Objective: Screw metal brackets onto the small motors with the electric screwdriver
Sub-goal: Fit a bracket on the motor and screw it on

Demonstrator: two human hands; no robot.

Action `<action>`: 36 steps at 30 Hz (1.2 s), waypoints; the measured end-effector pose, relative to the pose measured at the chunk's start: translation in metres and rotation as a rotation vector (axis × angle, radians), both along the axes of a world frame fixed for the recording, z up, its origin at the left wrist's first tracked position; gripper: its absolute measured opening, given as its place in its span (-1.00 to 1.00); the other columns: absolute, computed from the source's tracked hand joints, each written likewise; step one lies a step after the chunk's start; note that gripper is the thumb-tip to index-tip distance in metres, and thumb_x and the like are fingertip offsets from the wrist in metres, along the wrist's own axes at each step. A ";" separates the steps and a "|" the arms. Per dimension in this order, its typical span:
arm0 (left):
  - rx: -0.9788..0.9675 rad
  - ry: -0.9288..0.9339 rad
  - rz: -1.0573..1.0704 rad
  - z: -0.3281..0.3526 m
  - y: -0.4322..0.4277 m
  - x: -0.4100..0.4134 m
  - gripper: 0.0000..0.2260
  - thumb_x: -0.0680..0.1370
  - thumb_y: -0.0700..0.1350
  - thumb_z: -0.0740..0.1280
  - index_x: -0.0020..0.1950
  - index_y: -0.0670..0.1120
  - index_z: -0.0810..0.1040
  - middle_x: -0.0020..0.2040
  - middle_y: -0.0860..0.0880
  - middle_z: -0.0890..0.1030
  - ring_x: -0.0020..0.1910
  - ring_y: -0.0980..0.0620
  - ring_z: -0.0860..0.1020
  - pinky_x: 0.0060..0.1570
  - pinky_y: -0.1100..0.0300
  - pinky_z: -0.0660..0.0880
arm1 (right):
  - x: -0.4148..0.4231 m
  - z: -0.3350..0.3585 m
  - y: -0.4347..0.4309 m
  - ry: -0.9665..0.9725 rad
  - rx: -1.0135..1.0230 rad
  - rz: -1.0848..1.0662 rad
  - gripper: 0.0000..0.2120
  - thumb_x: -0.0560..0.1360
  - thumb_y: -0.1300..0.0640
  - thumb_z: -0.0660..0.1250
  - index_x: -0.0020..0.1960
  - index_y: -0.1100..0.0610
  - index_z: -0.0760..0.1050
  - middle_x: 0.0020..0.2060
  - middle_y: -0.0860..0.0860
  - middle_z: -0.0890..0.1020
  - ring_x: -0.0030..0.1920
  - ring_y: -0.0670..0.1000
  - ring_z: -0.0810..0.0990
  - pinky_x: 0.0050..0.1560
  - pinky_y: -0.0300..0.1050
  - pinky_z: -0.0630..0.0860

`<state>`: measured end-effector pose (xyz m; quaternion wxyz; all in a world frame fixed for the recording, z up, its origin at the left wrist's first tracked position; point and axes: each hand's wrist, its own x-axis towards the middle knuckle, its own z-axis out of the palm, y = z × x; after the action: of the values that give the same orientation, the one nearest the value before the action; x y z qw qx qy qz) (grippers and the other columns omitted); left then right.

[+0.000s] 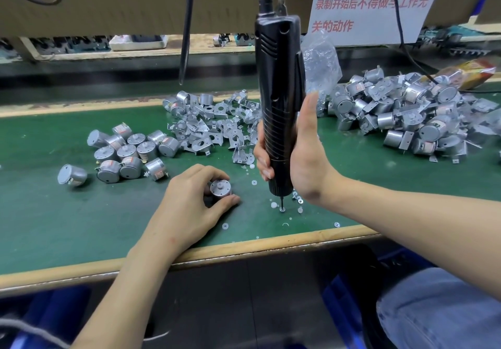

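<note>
My left hand (pixel 189 196) grips a small silver motor (pixel 221 188) standing on the green mat, shaft end up, with no bracket on it. My right hand (pixel 298 156) holds the black electric screwdriver (pixel 279 91) upright; it hangs from a hook and cable above. Its bit tip touches a small screw (pixel 282 209) lying on the mat, just right of the motor. Loose metal brackets (pixel 214 123) are heaped behind the hands. Bare motors (pixel 127 153) sit in a group at the left.
A large heap of motors with brackets on them (pixel 412 115) lies at the right, beside a clear plastic bag (pixel 320 58). White washers and screws (pixel 298 201) are scattered around the bit. The bench's wooden front edge (pixel 244 248) runs below my wrists. A black cable (pixel 187 23) hangs at the back.
</note>
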<state>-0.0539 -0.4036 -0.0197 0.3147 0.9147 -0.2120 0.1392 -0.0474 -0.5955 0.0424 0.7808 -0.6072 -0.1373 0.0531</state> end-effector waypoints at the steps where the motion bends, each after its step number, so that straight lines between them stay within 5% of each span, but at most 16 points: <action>1: 0.000 0.003 0.000 0.000 0.000 0.000 -0.74 0.41 0.08 0.53 0.01 0.02 0.60 -0.11 0.13 0.56 -0.13 0.20 0.53 -0.12 0.54 0.34 | 0.000 0.000 0.000 -0.004 0.010 -0.001 -0.29 0.40 -0.42 -0.23 -0.21 0.18 0.36 -0.52 0.06 0.38 -0.54 0.04 0.33 -0.46 -0.17 0.31; 10: -0.012 0.022 0.068 0.004 -0.004 0.010 -0.53 0.42 0.38 0.26 0.08 0.05 0.58 -0.06 0.18 0.45 -0.24 0.21 0.48 -0.13 0.34 0.35 | 0.009 0.014 -0.005 -0.023 0.046 -0.036 -0.28 0.40 -0.43 -0.22 -0.24 0.18 0.37 -0.51 0.08 0.40 -0.51 0.04 0.33 -0.41 -0.13 0.31; 16: 0.031 0.069 0.232 0.009 -0.019 0.024 -0.63 0.49 0.26 0.34 0.11 0.03 0.61 -0.05 0.07 0.57 -0.02 0.00 0.57 -0.02 0.13 0.43 | 0.020 0.009 -0.005 -0.027 0.016 -0.076 -0.20 0.39 -0.55 -0.19 -0.25 0.15 0.39 -0.51 0.07 0.42 -0.49 0.06 0.34 -0.41 -0.12 0.31; 18: -0.013 0.130 0.282 0.012 -0.023 0.029 -0.63 0.49 0.28 0.35 0.10 0.04 0.62 -0.13 0.09 0.61 -0.01 0.01 0.60 -0.01 0.11 0.47 | 0.023 0.008 -0.003 -0.044 0.014 -0.074 -0.10 0.24 -0.73 -0.05 -0.25 0.13 0.40 -0.50 0.06 0.42 -0.50 0.06 0.35 -0.42 -0.13 0.33; 22: -0.084 0.228 0.345 0.014 -0.028 0.046 -0.66 0.47 0.26 0.38 0.07 0.05 0.60 -0.01 0.12 0.66 0.05 0.03 0.60 0.08 0.07 0.50 | 0.029 0.009 -0.001 -0.057 0.023 -0.076 -0.10 0.07 -0.77 0.10 -0.28 0.10 0.43 -0.48 0.08 0.43 -0.48 0.07 0.37 -0.41 -0.13 0.34; 26: -0.029 0.213 0.272 0.019 -0.035 0.064 -0.57 0.49 0.15 0.43 0.31 0.03 0.53 0.17 0.08 0.63 0.18 0.03 0.55 0.20 0.08 0.45 | 0.034 0.010 0.001 -0.082 0.010 -0.081 -0.06 -0.07 -0.76 0.19 -0.27 0.12 0.42 -0.47 0.09 0.42 -0.48 0.08 0.36 -0.40 -0.11 0.34; 28: 0.045 0.200 0.201 0.022 -0.036 0.071 -0.54 0.51 0.10 0.43 0.39 0.07 0.49 0.25 0.10 0.60 0.09 0.03 0.57 0.14 0.11 0.45 | 0.036 0.010 0.002 -0.096 0.003 -0.085 -0.05 -0.06 -0.76 0.18 -0.26 0.13 0.41 -0.47 0.11 0.41 -0.48 0.08 0.36 -0.40 -0.10 0.34; 32: 0.066 0.171 0.113 0.027 -0.034 0.079 -0.72 0.50 0.02 0.47 0.20 0.05 0.62 0.10 0.13 0.65 -0.14 0.08 0.53 0.02 0.18 0.43 | 0.040 0.009 0.006 -0.129 -0.009 -0.101 -0.07 0.00 -0.75 0.14 -0.26 0.14 0.40 -0.46 0.16 0.39 -0.49 0.09 0.36 -0.40 -0.11 0.37; 36: -0.108 0.114 0.139 0.031 -0.026 0.075 -0.90 0.51 0.05 0.45 -0.08 0.09 0.57 -0.17 0.20 0.60 -0.27 0.27 0.53 -0.16 0.30 0.44 | 0.043 0.011 0.011 -0.127 0.005 -0.102 -0.09 0.01 -0.75 0.15 -0.28 0.12 0.41 -0.47 0.14 0.41 -0.49 0.08 0.36 -0.43 -0.10 0.35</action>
<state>0.0206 -0.4294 0.0115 0.3649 0.9153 -0.1220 0.1196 -0.0042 -0.5848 0.0531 0.7738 -0.6135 -0.1556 -0.0259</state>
